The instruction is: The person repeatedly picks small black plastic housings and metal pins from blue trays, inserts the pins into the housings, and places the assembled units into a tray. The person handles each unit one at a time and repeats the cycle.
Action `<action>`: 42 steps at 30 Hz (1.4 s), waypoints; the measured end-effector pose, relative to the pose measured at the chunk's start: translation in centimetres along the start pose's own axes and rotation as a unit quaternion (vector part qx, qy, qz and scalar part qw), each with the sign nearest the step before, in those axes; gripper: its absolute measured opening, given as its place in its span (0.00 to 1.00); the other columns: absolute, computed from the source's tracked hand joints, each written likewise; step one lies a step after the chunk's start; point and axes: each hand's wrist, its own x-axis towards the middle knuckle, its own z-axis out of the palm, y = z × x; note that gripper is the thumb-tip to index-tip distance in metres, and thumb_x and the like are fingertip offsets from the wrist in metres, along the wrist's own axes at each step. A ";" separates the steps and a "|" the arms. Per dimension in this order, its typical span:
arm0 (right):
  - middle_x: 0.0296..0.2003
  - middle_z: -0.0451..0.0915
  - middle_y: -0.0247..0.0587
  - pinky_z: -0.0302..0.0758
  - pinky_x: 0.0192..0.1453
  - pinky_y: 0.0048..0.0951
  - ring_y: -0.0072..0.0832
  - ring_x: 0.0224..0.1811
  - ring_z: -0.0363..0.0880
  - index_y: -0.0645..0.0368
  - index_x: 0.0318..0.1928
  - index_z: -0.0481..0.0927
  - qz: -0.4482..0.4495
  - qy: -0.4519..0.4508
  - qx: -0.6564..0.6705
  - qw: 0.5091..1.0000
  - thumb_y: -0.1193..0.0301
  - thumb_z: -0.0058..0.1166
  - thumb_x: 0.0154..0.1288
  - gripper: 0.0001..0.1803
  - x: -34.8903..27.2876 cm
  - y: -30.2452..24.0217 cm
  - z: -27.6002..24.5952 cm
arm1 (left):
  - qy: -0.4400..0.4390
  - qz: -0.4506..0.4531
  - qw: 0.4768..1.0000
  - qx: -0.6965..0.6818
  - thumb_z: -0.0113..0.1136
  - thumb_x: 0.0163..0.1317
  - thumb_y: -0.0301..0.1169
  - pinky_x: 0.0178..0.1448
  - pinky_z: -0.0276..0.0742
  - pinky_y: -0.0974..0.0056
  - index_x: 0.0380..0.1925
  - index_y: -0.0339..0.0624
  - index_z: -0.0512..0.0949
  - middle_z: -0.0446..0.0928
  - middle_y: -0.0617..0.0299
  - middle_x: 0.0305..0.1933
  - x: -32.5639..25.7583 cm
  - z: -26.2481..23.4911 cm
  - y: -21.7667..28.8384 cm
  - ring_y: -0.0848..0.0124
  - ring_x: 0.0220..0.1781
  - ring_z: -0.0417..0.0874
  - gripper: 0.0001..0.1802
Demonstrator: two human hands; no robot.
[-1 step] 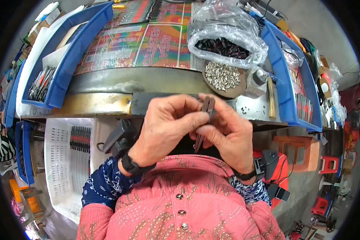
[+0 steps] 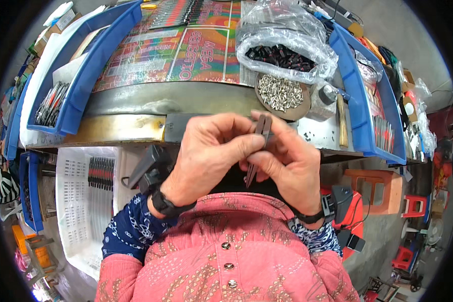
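Observation:
My left hand point(image 2: 209, 153) and my right hand point(image 2: 289, 166) meet in front of my body at the bench's near edge. Between them is a slim dark brown piece point(image 2: 262, 126), slotted at its upper end and tapering to a narrow lower end. The left thumb and fingers pinch its upper part. The right thumb and fingers close around it lower down, hiding its middle. Beyond the right hand, a round brown dish point(image 2: 263, 100) holds a heap of small silver metal parts point(image 2: 282, 92).
A clear plastic bag point(image 2: 327, 68) holds black-and-red parts. Blue trays point(image 2: 98, 63) stand at both sides. A white basket point(image 2: 75, 211) with a row of black-and-red pieces point(image 2: 100, 172) is below left. A wooden handle point(image 2: 343, 121) and a clear bottle point(image 2: 323, 100) lie right.
Both hands and the dark brown piece sit very slightly higher in the picture. The grip looks the same.

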 end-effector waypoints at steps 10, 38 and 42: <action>0.30 0.81 0.32 0.72 0.25 0.14 0.13 0.25 0.77 0.63 0.64 0.73 -0.095 0.022 0.013 0.995 0.76 0.62 0.65 0.27 4.5 -2.9 -1.0 | -0.003 0.083 0.996 0.024 0.65 0.64 0.26 0.32 0.76 0.73 0.38 0.31 0.82 0.83 0.62 0.31 4.2 0.4 3.6 0.79 0.29 0.80 0.08; 0.24 0.80 0.30 0.72 0.22 0.14 0.11 0.22 0.75 0.61 0.58 0.77 -0.133 0.007 -0.003 0.991 0.70 0.63 0.66 0.22 8.1 -3.6 -2.8 | -0.032 0.104 0.992 0.060 0.64 0.65 0.29 0.33 0.74 0.75 0.41 0.38 0.82 0.81 0.67 0.34 8.1 0.0 5.1 0.82 0.31 0.79 0.07; 0.25 0.80 0.30 0.74 0.23 0.14 0.11 0.23 0.75 0.60 0.59 0.77 -0.118 0.009 -0.010 0.993 0.69 0.63 0.66 0.23 8.0 -3.1 -2.8 | -0.022 0.097 0.993 0.060 0.64 0.66 0.28 0.33 0.74 0.75 0.41 0.37 0.82 0.81 0.67 0.34 8.0 -0.1 4.6 0.81 0.31 0.79 0.07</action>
